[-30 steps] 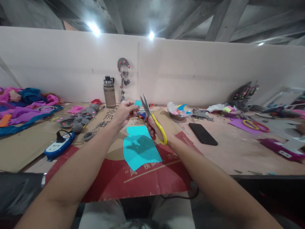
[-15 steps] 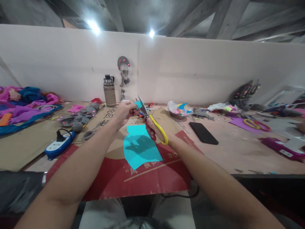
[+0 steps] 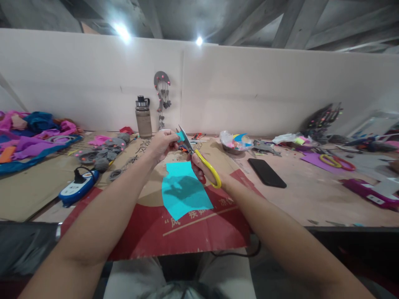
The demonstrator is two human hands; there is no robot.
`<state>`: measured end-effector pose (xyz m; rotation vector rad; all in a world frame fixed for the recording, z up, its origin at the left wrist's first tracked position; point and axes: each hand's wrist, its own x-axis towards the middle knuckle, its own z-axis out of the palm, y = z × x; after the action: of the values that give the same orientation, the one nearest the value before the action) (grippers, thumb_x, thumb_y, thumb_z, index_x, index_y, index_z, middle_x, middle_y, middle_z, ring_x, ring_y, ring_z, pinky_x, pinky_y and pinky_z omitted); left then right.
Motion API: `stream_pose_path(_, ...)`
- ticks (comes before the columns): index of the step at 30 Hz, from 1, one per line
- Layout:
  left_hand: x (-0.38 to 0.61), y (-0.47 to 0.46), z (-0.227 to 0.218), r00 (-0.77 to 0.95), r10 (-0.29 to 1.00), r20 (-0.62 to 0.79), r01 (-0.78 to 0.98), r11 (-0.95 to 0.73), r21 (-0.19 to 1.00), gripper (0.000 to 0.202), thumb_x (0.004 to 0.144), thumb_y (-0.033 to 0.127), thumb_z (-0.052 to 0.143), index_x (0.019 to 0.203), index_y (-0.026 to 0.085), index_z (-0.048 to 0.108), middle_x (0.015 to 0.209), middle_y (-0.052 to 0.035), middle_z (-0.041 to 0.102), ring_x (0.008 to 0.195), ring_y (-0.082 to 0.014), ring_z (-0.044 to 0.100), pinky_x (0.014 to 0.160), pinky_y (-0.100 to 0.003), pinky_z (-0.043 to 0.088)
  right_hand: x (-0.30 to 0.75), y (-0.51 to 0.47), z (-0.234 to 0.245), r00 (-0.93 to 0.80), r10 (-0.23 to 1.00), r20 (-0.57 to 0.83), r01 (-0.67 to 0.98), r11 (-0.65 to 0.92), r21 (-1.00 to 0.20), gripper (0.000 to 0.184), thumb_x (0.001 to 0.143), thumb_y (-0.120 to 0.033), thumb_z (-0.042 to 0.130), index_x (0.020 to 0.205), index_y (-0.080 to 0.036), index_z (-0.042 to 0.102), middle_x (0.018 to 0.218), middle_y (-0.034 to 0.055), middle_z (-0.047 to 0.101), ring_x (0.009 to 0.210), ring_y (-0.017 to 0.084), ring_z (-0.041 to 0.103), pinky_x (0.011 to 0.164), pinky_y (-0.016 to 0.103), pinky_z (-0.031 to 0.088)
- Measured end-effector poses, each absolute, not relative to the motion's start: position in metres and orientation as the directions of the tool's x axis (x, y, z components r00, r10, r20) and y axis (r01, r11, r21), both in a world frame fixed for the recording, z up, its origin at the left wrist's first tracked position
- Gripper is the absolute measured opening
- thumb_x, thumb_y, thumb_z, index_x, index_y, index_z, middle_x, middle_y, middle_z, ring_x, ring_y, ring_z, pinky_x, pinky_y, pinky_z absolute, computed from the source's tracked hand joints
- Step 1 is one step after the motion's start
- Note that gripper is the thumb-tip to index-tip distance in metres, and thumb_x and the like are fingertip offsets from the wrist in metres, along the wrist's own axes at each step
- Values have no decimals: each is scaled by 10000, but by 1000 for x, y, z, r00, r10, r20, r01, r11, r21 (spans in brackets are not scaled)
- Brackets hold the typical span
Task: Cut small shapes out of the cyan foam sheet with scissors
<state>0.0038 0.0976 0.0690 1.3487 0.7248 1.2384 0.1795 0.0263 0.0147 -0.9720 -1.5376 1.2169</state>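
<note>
My left hand (image 3: 164,145) pinches a small piece of turquoise sheet (image 3: 181,136) between thumb and fingers, above the far part of the cardboard. In my right hand (image 3: 199,167) is a pair of scissors (image 3: 208,166) with yellow and red handles, its blades pointing up and away beside the small piece. Whether the blades touch that piece, I cannot tell. Below both hands, a larger turquoise sheet (image 3: 185,193) with a curved left edge lies flat on the red and brown cardboard (image 3: 149,236). Shadows of the hands fall across it.
A water bottle (image 3: 143,118) stands by the white partition. Right of the cardboard lie a black phone (image 3: 267,172) and a metal bowl of scraps (image 3: 235,147). A blue power strip (image 3: 77,187) and grey felt pieces (image 3: 102,153) are at left. Another pair of scissors (image 3: 336,162) rests at far right.
The small turquoise piece has turned slightly in my left fingers, and the scissor blades look closer together. The larger sheet stays in place.
</note>
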Motion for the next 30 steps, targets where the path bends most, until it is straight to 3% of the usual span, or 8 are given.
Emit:
stream_pose_path(13,1,100,68,289,919,269,-203,-216,955,211,579,176,760,570,155,550,618,-32,615,518,-67,511,459,-177,385,179,27,13,-254,949,186,60,207,-977,443,899,-653,614,918,-223,511,602,-70,405,409,60,346,351,197,287)
stream_pose_path(23,1,98,70,285,925,249,-198,-198,960,203,594,189,779,616,147,581,602,-32,628,481,-64,504,465,-191,397,178,27,12,-239,948,211,94,239,-967,536,841,-746,614,919,-230,493,574,-84,398,386,60,341,328,191,270)
stream_pose_path(30,3,92,74,237,941,243,-256,-181,950,167,675,234,743,678,147,601,649,-50,674,509,-97,575,489,-209,453,180,30,8,-248,943,223,100,254,-962,582,821,-794,601,913,-233,477,582,-89,393,386,58,347,324,178,297)
